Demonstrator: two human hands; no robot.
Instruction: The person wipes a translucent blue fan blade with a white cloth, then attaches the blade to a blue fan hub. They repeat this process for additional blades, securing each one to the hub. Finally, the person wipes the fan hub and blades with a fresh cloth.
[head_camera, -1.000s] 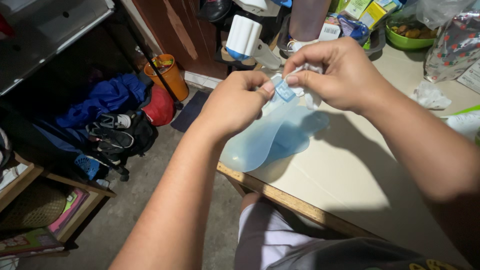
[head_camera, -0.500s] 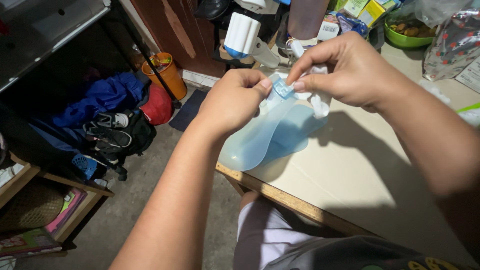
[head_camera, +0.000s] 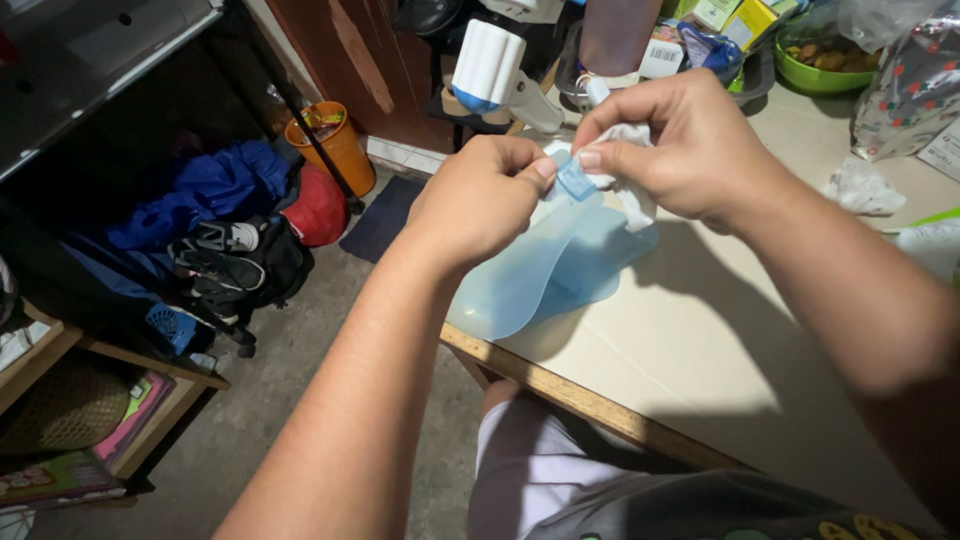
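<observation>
A translucent light-blue curved plastic piece (head_camera: 540, 270) hangs over the corner of the pale table (head_camera: 700, 350), its lower end past the table edge. My left hand (head_camera: 475, 200) pinches its top end beside a small blue square tab (head_camera: 574, 180). My right hand (head_camera: 680, 145) holds a crumpled white cloth (head_camera: 630, 195) and presses it with thumb and forefinger against that tab. Both hands meet above the table's near-left corner.
An orange bucket (head_camera: 330, 145), a red ball and a heap of blue cloth and black shoes (head_camera: 230, 250) lie on the floor at left. A white-and-blue device (head_camera: 490, 65), a green bowl (head_camera: 815, 75), boxes and a plastic bag crowd the table's back.
My hands have shifted only slightly, staying pinched on the tab and cloth; the right thumb and cloth have rubbed a little over the blue tab.
</observation>
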